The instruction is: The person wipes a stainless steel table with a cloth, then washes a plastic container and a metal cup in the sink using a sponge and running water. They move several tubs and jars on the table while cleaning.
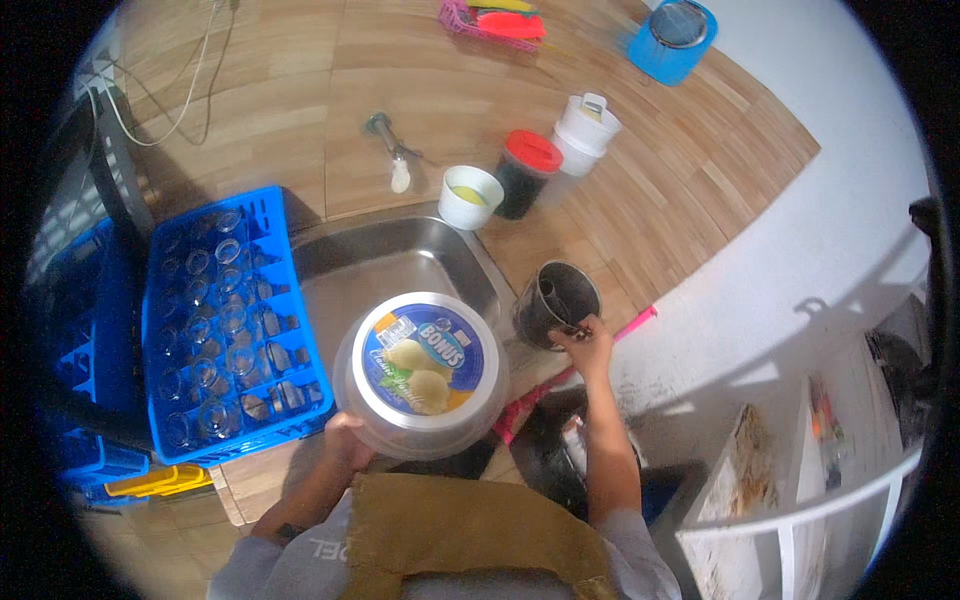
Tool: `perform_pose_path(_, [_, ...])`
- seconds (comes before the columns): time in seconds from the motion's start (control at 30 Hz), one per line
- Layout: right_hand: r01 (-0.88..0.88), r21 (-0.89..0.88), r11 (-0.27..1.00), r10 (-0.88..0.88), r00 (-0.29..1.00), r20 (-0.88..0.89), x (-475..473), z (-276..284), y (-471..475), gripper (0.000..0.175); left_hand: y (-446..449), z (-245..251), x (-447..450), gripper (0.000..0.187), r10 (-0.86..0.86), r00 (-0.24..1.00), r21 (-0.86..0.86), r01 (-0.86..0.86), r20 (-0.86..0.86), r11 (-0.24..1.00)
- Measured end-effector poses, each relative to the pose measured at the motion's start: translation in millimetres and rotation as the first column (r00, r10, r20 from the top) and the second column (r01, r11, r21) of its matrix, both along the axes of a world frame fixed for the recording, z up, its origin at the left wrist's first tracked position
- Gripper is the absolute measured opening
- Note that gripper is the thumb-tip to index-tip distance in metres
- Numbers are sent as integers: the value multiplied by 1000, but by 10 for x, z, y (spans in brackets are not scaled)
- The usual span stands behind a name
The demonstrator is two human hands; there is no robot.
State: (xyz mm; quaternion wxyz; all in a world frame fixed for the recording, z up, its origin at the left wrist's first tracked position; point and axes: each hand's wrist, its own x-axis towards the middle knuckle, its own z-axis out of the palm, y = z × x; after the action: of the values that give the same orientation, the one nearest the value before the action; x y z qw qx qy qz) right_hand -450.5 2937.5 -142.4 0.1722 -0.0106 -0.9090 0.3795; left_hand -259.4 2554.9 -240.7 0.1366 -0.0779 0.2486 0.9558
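Observation:
My left hand (351,441) grips the lower left edge of a round plastic ice cream tub (424,367), its printed lid facing up, held in front of my apron. My right hand (587,346) has its fingers on the near rim of a dark cylindrical container (556,304), which stands at the right edge of the sink; a dark round object shows inside it. Behind the tub lies a stainless steel sink basin (360,255). A white plastic tub with yellow contents (470,196) stands at the sink's back right corner.
At left, a blue crate (309,352) holds several glasses. Beyond the sink are a wall tap (390,150), a red-lidded container (534,152), white containers (585,135), a pink basket (457,22) and a blue holder (667,60). White shelving (795,525) stands at lower right.

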Motion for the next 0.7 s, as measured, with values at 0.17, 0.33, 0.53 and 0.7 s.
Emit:
perform_pose_path(0.17, [65, 284, 957, -22, 988, -152, -1240, -385, 204, 42, 179, -218, -378, 81, 211, 975, -30, -209, 73, 977])
perform_pose_path(0.33, [39, 203, 978, -39, 999, -7, -1969, -816, 553, 45, 309, -74, -607, 82, 344, 937, -69, -341, 57, 938])
perform_pose_path(0.53, [141, 197, 970, -58, 924, -377, -1607, -360, 530, 48, 364, -255, -621, 83, 418, 907, 68, -421, 57, 905])
perform_pose_path(0.7, [-294, -252, 922, 286, 956, -68, -782, -273, -211, 27, 405, -133, -674, 92, 426, 903, 25, -428, 57, 904])
